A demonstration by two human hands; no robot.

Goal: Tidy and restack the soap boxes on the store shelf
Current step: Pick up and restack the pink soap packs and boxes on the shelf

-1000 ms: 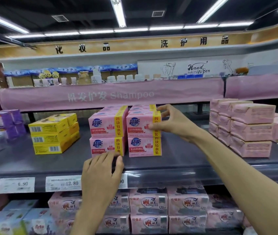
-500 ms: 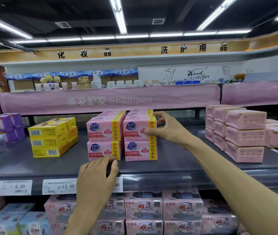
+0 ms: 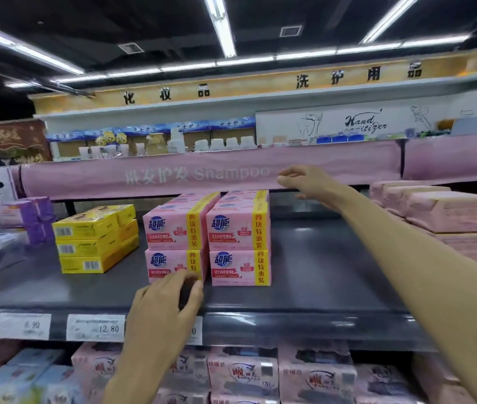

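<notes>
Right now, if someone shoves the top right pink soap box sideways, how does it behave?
Likely stiff: the top right pink box shows crisp, square edges. It would probably slide rather than tip, since it lies flat on the lower box. Pushed left, it would likely meet the neighbouring top box, close beside it.

One head-worn wide-angle view, facing the dark middle shelf [image 3: 318, 272] straight on, close up. Barely tilted down: ceiling lights [image 3: 221, 27] fill the top, lower-tier pink packs [image 3: 243, 374] the bottom. Arms of left hand [image 3: 164, 304] and right hand [image 3: 299, 182] cut the bottom edge. Lines bow near the edges.
</notes>
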